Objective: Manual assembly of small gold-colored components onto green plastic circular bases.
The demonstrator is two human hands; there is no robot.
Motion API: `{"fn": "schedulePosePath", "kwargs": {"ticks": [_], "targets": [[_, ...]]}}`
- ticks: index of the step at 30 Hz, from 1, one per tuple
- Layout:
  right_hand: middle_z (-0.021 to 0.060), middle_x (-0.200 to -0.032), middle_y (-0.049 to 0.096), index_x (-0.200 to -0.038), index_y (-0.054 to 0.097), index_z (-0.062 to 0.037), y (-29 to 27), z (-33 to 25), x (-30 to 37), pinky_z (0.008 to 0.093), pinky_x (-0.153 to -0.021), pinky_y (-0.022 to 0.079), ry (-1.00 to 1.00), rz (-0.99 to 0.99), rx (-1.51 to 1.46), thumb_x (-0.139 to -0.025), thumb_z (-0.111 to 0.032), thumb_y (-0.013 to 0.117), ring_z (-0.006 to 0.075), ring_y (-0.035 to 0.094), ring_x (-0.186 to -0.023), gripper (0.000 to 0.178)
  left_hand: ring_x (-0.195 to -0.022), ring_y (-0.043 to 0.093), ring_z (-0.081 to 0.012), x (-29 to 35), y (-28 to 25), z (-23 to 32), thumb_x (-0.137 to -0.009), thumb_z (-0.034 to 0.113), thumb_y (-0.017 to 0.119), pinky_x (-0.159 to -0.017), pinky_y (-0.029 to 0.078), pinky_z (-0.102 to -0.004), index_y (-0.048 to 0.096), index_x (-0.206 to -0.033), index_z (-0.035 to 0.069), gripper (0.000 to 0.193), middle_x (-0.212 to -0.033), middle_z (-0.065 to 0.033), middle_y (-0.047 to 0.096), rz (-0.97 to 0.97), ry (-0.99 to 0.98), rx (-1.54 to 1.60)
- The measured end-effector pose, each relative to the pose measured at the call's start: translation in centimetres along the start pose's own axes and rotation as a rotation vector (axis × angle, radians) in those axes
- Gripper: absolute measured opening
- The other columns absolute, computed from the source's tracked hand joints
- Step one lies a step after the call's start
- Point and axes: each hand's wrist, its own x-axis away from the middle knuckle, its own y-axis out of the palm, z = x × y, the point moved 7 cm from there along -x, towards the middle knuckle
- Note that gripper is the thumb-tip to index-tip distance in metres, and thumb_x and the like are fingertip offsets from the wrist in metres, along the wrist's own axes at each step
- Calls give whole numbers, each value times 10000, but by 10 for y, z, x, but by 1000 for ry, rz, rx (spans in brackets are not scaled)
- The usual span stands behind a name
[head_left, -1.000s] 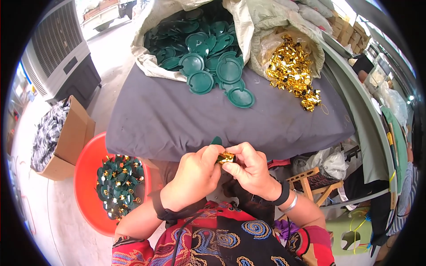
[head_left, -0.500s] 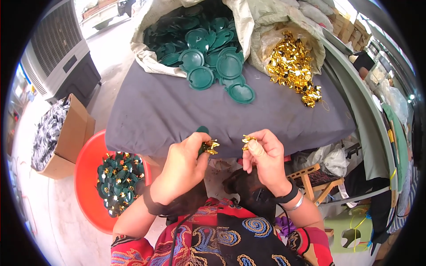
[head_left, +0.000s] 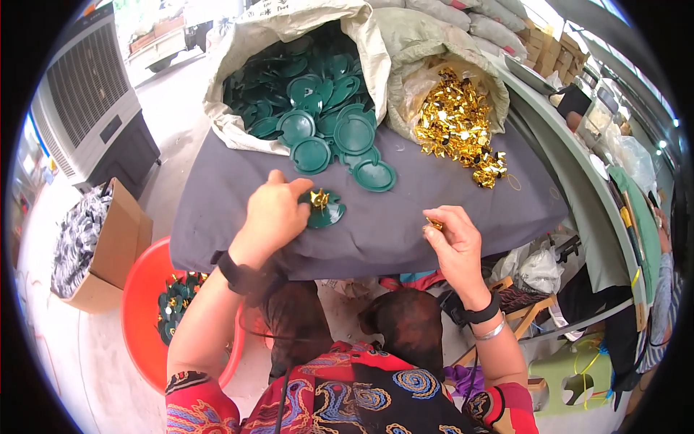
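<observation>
My left hand is over the cloth-covered table, its fingers closed on the left edge of a round green plastic disc. A small gold piece with prongs stands up from that disc. Over the front right of the table, my right hand pinches another small gold piece between thumb and fingers. Beyond my left hand, a white woven sack spills green discs onto the cloth. Beside it, a second sack lies open with a heap of shiny gold pieces.
At lower left a red tub holds green discs with gold pieces on them. A cardboard box of grey-black parts and an air cooler stand farther left. Grey cloth covers the table. A pale green stool is at lower right.
My left hand has moved forward over the table with the disc, which now shows its face. My right hand has shifted slightly right, still pinching a gold piece. The view has tilted up a little.
</observation>
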Motion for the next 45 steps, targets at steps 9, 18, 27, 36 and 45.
{"fn": "schedulePosePath", "kwargs": {"ticks": [9,18,27,36,45], "targets": [[62,-809,591,-984,634,-6,-16,20,-17,265,-639,454,130,-30,472,-761,10,674,119,528,-686,227,-905,612,-330,-44,17,92,-712,29,602,-781,516,-412,639,-974,32,265,-936,-158,620,-37,443,-218],[159,-870,558,-1024,646,16,-7,-10,-14,350,-694,494,-143,-252,746,-780,-9,636,303,598,-747,245,-820,672,-326,-81,70,91,-739,57,599,-735,548,-403,690,-782,28,104,-867,-182,675,-157,380,-426],[36,-968,574,-1086,648,-7,2,-24,4,261,-696,507,44,-138,-68,-809,20,650,103,588,-817,279,-546,629,-168,9,15,90,-856,93,553,-501,490,-312,612,-830,-59,165,-676,-115,627,-273,-14,699],[80,-1084,549,-1153,580,0,51,-19,28,282,-778,541,9,-262,-331,-869,47,602,167,625,-923,288,-530,564,-57,67,26,92,-892,57,503,-439,434,-216,621,-979,-2,158,-705,3,584,-309,-319,1112],[163,-1027,584,-1184,543,29,56,-53,34,334,-675,541,-473,-260,336,-782,46,665,279,639,-792,420,-623,615,-329,70,21,96,-783,3,564,-535,474,-375,579,-903,-43,130,-710,-184,598,-126,-58,834]]}}
